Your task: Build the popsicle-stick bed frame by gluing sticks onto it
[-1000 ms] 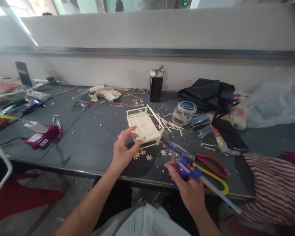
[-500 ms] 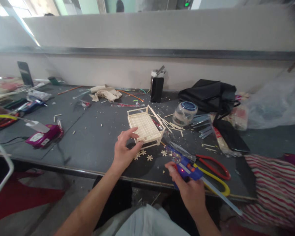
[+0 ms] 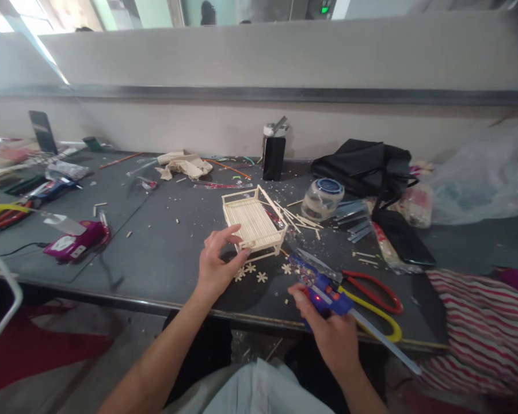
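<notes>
A small bed-like model of pale wooden sticks (image 3: 252, 221) stands on the dark table in the middle of the head view. My left hand (image 3: 218, 259) is closed on its near left corner, thumb and fingertips at the rail; whether a tiny loose piece is between them I cannot tell. In my right hand (image 3: 330, 328) is a blue hot glue gun (image 3: 323, 290), its light glowing and a long glue stick sticking out behind. The gun's nozzle points toward the model's near right leg. Several small wooden star-shaped pieces (image 3: 262, 277) lie by the model's near side.
Scissors (image 3: 373, 290) with red and yellow handles lie beside the glue gun. Loose sticks (image 3: 300, 221), a clear jar (image 3: 323, 198) and a black bag (image 3: 362, 164) are to the right. A phone (image 3: 274, 158) leans upright behind. At left sits a purple device (image 3: 75, 241).
Both hands keep nearly the same pose, at the model and on the glue gun. The whole view has shifted very slightly.
</notes>
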Motion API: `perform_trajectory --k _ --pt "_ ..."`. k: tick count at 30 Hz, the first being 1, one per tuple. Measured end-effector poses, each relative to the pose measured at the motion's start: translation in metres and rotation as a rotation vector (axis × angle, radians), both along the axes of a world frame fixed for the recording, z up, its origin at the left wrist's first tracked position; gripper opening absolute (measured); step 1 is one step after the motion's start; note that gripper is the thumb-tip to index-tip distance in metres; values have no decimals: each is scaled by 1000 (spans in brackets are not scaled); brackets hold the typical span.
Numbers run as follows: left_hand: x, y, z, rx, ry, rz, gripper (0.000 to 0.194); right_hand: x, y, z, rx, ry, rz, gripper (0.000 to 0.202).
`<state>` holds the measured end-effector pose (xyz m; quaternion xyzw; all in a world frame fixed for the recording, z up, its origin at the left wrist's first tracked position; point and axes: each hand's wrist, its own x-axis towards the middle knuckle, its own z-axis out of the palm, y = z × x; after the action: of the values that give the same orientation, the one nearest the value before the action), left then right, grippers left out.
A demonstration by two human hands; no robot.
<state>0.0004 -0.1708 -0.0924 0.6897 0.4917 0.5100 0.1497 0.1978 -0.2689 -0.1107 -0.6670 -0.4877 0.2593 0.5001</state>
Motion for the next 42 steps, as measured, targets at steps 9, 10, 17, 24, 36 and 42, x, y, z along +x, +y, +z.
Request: perform_trajectory --k 9,10,17,24,36,42 --pt "-2 0 1 31 -6 -55 33 3 1 -5 -19 28 31 31" --pt "-3 0 0 30 -13 -62 32 3 1 -6 -16 26 36 31" --pt "-5 0 -1 15 -101 -117 35 3 1 -4 -15 1 29 32" --pt "-7 -4 3 -1 -204 -229 42 -5 1 9 20 48 14 29" --pt "-4 2 2 34 -68 -186 23 -19 4 27 149 -83 151 30" --pt "-2 2 6 56 -33 -173 16 -25 10 31 164 -109 167 29"
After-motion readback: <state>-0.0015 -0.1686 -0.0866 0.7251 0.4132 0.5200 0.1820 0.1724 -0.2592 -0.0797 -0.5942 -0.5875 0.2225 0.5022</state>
